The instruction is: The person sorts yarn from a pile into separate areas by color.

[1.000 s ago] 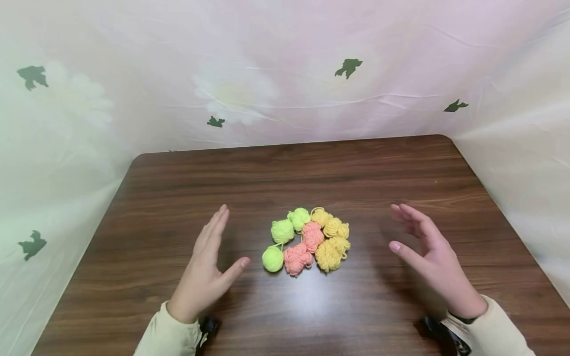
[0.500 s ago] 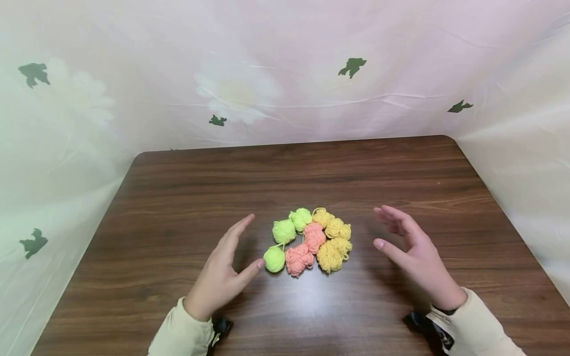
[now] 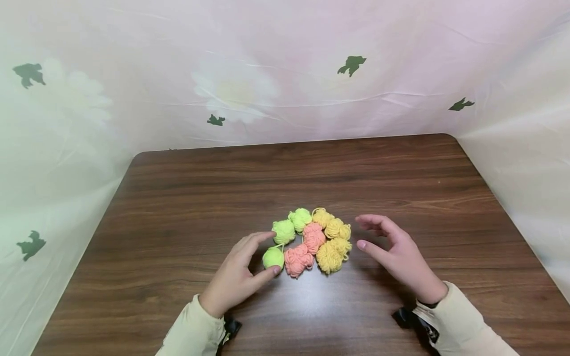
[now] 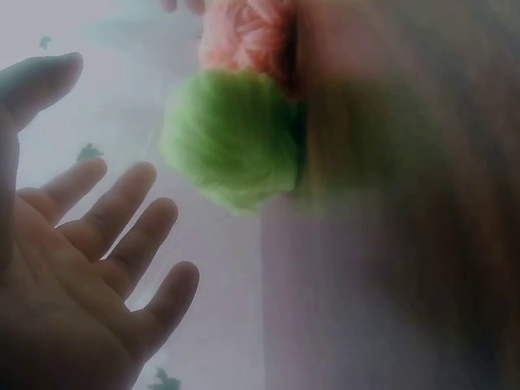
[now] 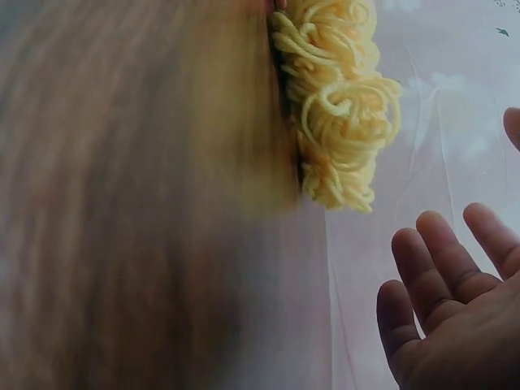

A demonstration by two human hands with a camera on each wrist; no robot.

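Three green yarn balls (image 3: 284,230) lie near the left hand (image 3: 238,273), yellow yarn balls (image 3: 330,256) near the right hand (image 3: 403,257); fingers (image 4: 150,242) of both: parted, holding nothing.

Woodgrain table (image 3: 200,188) was dark brown, kinda glossy with glare toward near side, far corners rounded off. Right on it, in one snug huddle, sat three lime-green yarn balls (image 3: 300,220) on left, two coral-pink yarn clumps (image 3: 313,238) around middle, yellow yarn bundles (image 3: 329,257) down right side. Bare wood showed between greens and pinks.
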